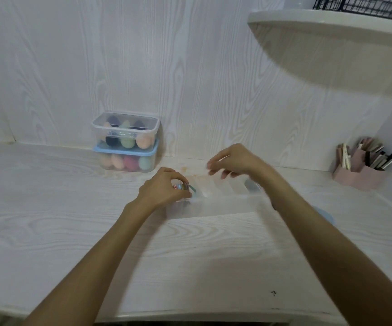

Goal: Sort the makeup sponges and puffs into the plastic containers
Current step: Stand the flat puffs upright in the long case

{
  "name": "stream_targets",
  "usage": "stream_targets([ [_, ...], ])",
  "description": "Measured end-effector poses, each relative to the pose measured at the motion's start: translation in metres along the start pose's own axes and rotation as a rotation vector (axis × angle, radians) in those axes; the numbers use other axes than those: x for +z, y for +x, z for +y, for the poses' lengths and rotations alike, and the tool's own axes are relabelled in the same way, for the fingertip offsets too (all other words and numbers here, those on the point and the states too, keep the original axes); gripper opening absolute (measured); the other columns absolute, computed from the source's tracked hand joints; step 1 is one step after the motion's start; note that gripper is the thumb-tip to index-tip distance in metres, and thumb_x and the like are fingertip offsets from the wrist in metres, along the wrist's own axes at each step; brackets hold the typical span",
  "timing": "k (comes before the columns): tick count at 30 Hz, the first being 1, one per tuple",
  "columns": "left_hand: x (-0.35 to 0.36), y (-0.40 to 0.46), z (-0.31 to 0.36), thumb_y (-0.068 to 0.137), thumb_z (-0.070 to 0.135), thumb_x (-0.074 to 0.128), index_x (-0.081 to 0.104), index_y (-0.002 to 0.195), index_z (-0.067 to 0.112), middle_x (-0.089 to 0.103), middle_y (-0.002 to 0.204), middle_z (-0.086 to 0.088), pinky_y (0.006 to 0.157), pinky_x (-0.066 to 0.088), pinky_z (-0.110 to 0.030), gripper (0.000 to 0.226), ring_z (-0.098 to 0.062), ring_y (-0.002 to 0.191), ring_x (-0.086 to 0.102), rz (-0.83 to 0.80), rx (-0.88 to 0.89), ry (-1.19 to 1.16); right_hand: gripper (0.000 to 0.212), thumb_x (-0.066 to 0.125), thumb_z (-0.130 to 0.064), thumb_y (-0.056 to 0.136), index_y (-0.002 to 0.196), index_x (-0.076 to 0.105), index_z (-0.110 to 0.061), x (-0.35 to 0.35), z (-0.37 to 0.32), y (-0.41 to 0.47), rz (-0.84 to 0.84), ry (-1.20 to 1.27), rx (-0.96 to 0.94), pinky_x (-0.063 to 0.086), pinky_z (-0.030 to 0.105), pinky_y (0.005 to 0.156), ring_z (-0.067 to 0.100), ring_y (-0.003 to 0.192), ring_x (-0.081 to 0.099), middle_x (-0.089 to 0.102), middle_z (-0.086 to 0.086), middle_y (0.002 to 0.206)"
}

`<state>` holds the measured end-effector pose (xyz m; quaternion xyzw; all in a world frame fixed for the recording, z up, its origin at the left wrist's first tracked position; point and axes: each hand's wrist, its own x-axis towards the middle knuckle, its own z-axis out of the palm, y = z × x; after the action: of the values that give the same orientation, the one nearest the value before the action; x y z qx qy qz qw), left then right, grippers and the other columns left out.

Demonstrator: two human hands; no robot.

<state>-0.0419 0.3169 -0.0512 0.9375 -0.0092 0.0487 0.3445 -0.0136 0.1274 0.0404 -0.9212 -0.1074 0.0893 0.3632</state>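
The left hand (164,189) curls its fingers around a small stack of flat, coloured puffs (183,186), pinching them at the left end of a clear plastic container (216,204) that lies on the white table (72,231). Just right of that grip, the container's other compartments look mostly bare, though something greyish shows at its far right end (too blurred to name). The right hand (235,162) hovers above the container, beyond and to the right of the held puffs; its fingers are bent, but motion blur hides whether they pinch anything. Well behind and left of the left hand, two lidded boxes (125,142) of egg-shaped sponges (127,140) stand stacked against the wall.
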Motion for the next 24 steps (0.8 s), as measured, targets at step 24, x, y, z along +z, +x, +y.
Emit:
stream_targets([
  [24,0.001,0.010,-0.003,0.052,0.053,0.072,0.067,0.081,0.044,0.057,0.116,0.010,0.059,0.043,-0.021,0.031,-0.014,0.096,0.058,-0.027,0.013,-0.095,0.029,0.071,-0.010,0.075,0.103,0.065,-0.002,-0.039,0.149,-0.014,0.378,-0.422,0.478,0.035,0.023,0.050,0.026,0.079,0.056,0.066,0.014,0.098],
])
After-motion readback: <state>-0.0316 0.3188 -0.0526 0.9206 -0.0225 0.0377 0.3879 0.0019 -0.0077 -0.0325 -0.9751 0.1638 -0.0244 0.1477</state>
